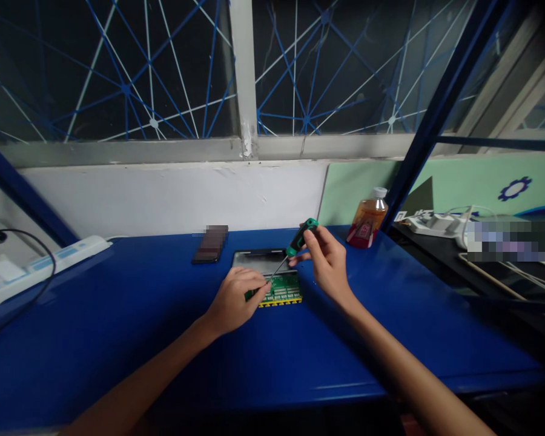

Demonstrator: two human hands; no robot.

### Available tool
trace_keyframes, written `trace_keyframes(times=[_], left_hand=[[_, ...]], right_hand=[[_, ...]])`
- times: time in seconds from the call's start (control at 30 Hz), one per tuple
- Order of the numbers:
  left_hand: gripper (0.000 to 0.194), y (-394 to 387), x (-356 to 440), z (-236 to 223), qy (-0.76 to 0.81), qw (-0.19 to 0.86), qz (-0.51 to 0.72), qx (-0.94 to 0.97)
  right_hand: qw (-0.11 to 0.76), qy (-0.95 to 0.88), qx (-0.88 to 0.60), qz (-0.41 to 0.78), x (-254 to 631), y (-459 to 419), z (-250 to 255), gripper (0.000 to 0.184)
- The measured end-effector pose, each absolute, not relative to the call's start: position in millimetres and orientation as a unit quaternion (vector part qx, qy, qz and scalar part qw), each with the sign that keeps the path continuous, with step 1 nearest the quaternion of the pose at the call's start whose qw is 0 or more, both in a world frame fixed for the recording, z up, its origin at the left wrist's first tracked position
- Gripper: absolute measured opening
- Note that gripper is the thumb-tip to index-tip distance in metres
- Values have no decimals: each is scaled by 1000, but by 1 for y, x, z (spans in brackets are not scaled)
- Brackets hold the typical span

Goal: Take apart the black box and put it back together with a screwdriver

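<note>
My right hand (329,266) is closed around the green and black handle of a screwdriver (301,237). Its thin shaft slants down and to the left, towards the fingertips of my left hand (236,298). Under those fingers lies a green circuit board (285,289) with a yellow row of terminals along its near edge. My left thumb and forefinger come together by the screwdriver's tip; what they pinch, if anything, is too small to make out. Just behind the board sits a dark-rimmed shallow housing (258,260) with a grey inside.
A phone (211,244) lies on the blue table (163,339) behind my left hand. At the back right stands a bottle of reddish drink (367,219). A white power strip (49,266) with a black cable runs along the left. Cables and adapters crowd the dark side table (429,257).
</note>
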State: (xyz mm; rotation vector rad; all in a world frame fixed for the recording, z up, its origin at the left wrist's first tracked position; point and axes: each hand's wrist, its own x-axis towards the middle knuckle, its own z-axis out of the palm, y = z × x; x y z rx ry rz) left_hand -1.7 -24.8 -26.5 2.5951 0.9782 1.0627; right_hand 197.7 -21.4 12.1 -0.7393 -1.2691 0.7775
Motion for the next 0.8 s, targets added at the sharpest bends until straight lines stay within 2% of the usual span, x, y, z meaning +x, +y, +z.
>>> trace_keyframes(times=[0.17,0.27,0.37,0.57,0.8], left_hand=[[22,-24,-1,-27,321,71,357,874],[12,-24,-2,-26,322,58,343,880],[19,-25,-3,-24,330,62,330,882],[20,-25,-6,-18,314,110,336,881],[21,-24,-5,-21,297,116,336,887]], right_hand=[[665,-562,-350,343,197,-22,11,27],[663,-564,-355,341,197,-22,10,28],[664,-570,-357,329,197,-22,10,26],[656,-590,-380,279,199,-22,8,23],[618,-640,-391,235,195,-28,6,24]])
